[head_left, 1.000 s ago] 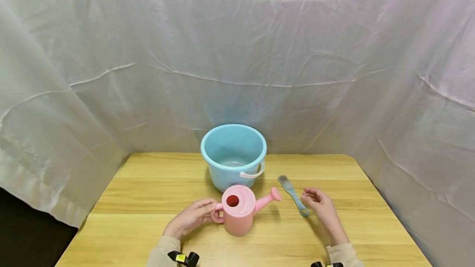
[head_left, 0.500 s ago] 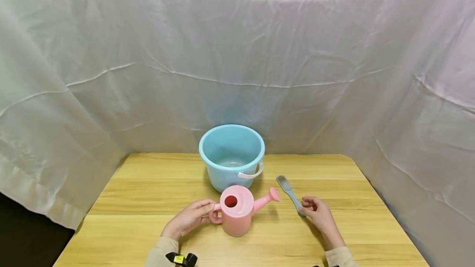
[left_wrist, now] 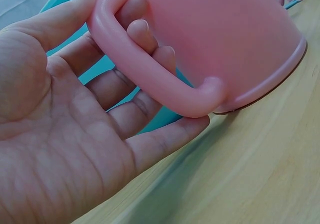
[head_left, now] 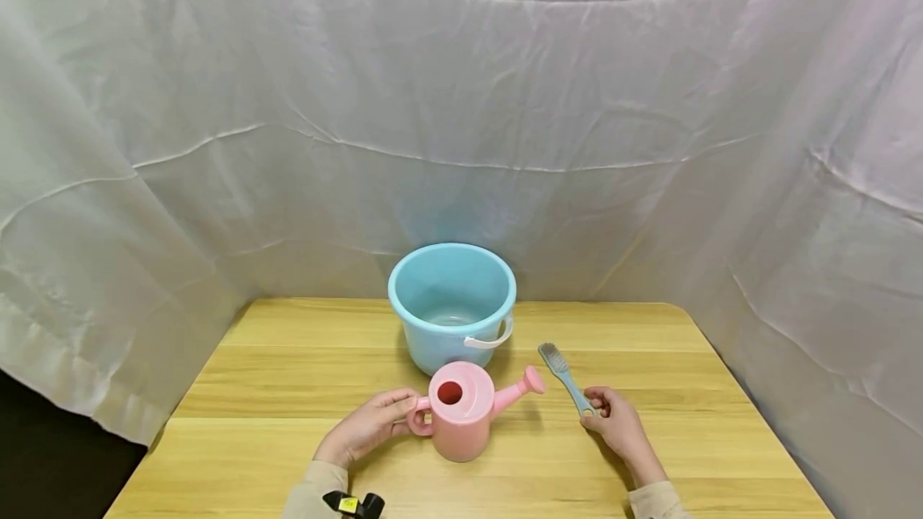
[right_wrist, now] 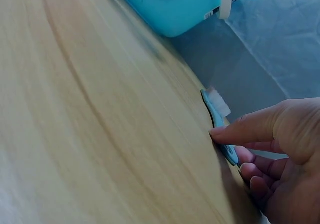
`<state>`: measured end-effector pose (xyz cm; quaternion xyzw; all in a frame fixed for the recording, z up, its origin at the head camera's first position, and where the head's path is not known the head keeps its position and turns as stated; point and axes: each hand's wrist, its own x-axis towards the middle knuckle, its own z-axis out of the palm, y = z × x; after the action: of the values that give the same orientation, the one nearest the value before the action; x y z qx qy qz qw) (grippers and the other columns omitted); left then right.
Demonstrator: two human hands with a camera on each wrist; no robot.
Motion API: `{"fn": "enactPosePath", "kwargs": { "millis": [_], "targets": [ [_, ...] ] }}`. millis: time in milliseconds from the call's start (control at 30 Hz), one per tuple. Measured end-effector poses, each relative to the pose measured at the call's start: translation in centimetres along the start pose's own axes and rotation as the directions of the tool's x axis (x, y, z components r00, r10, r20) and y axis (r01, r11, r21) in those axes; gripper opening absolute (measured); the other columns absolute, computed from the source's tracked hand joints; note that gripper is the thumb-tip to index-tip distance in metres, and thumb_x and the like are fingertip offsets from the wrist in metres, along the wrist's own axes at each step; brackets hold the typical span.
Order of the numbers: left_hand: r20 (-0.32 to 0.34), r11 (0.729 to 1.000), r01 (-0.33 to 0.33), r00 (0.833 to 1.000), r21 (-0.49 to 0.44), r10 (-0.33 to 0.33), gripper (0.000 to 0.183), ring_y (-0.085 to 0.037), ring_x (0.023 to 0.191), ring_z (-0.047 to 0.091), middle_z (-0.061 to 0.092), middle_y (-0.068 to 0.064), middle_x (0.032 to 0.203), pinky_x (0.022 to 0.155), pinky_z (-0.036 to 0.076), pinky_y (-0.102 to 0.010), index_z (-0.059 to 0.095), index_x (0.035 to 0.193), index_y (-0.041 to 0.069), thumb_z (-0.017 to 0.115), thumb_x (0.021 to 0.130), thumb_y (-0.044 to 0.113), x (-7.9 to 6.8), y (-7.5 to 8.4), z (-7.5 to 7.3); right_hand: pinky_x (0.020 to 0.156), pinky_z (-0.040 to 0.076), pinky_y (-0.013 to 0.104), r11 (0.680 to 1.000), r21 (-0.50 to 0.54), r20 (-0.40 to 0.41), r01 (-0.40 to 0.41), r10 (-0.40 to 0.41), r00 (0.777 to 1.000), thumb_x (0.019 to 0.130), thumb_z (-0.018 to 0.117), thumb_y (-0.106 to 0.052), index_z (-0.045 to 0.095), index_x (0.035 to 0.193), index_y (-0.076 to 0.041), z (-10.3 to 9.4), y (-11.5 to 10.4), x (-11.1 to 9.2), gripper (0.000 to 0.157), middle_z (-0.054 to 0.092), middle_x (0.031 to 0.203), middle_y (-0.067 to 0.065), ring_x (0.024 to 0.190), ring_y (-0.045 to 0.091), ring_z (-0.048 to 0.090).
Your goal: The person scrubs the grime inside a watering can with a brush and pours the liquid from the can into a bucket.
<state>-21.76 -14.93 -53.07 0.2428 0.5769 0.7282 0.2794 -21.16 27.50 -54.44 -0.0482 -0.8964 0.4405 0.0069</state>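
Note:
My left hand (head_left: 369, 427) holds the handle of a pink watering can (head_left: 461, 431), which stands upright on the table with its spout to the right. In the left wrist view the fingers (left_wrist: 142, 37) pass through the handle loop and the thumb lies on its top. On the right, my right hand (head_left: 622, 429) pinches the handle end of a blue brush (head_left: 570, 383). The brush lies on the tabletop, its bristles upward and pointing away from me. The right wrist view has the thumb on one side of the brush handle (right_wrist: 231, 154) and the fingers on the other.
A light blue bucket (head_left: 421, 339) with a white handle (head_left: 490, 340) stands right behind the watering can. The wooden table (head_left: 267, 391) ends at grey-white curtains (head_left: 461, 102) at the back and sides.
My right hand has come down and left onto the brush handle, from beside it to pinching its end. The left hand and watering can stay in place.

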Motion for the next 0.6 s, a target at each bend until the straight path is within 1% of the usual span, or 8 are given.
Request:
{"fn": "enactPosePath", "kwargs": {
  "millis": [200,333,500,600],
  "targets": [
    [-0.002,1.000,-0.001,1.000,0.000,0.001,0.029,-0.021,0.106,0.068,0.068,-0.003,0.110,0.101,0.052,-0.037,0.057,0.118,-0.005,0.042,0.104,0.015,0.00,-0.02,0.02,0.067,0.037,0.020,1.000,-0.008,-0.013,0.013,-0.013,1.000,0.076,0.075,0.001,0.058,0.118,0.007,0.11,-0.03,0.09,0.046,0.058,0.096,0.012,0.081,0.015,0.044],
    [0.005,1.000,-0.006,1.000,0.003,0.006,0.028,-0.020,0.106,0.068,0.068,-0.003,0.109,0.101,0.052,-0.037,0.058,0.118,-0.004,0.042,0.104,0.015,0.01,-0.06,-0.05,0.065,0.038,0.021,1.000,-0.008,-0.017,-0.004,0.004,1.000,0.075,0.076,0.000,0.057,0.118,0.008,0.20,0.14,0.14,0.047,0.056,0.093,0.011,0.079,0.015,0.045],
    [0.005,1.000,-0.005,1.000,0.002,0.005,0.027,-0.021,0.106,0.068,0.067,-0.004,0.110,0.102,0.052,-0.037,0.058,0.117,-0.003,0.043,0.104,0.015,0.02,-0.10,-0.10,0.064,0.035,0.023,1.000,-0.007,-0.006,-0.023,0.023,1.000,0.077,0.075,-0.003,0.054,0.119,0.004,0.11,0.04,0.04,0.047,0.053,0.090,0.009,0.076,0.016,0.043],
    [0.001,1.000,-0.001,1.000,-0.001,0.001,0.026,-0.022,0.106,0.068,0.067,-0.004,0.110,0.102,0.052,-0.037,0.059,0.115,-0.001,0.043,0.104,0.015,0.05,-0.11,-0.09,0.062,0.034,0.023,0.999,-0.003,-0.006,-0.033,0.033,0.999,0.078,0.074,-0.003,0.053,0.118,0.002,0.05,-0.03,0.03,0.046,0.051,0.086,0.007,0.071,0.015,0.041]
  ]
}}
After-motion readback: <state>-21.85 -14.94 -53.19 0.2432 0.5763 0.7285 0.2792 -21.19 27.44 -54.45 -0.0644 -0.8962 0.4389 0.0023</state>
